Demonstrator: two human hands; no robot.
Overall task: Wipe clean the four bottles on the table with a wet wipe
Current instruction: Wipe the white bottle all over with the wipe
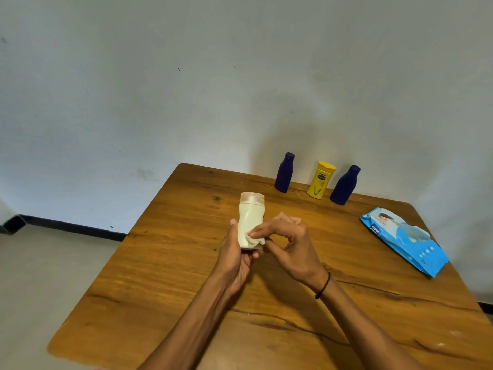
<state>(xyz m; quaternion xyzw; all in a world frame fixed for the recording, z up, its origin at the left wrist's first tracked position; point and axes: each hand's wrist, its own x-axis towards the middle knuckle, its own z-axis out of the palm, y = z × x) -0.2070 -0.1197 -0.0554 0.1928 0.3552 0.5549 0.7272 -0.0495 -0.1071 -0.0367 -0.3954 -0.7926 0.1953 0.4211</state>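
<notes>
Table: wooden, set against a wall.

Cream bottle: I see it held upright above the table's middle, cap up. Left hand grips its lower body, thumb along the left side.

Wipe: white, pressed to the bottle's lower right. Right hand pinches it between thumb and forefinger.

Blue bottle, yellow bottle, second blue bottle: standing in a row at the far edge, near one another, well apart from my view of the hands.

Wipe pack: blue, lying flat at the right edge.

Black band: on the right wrist.
</notes>
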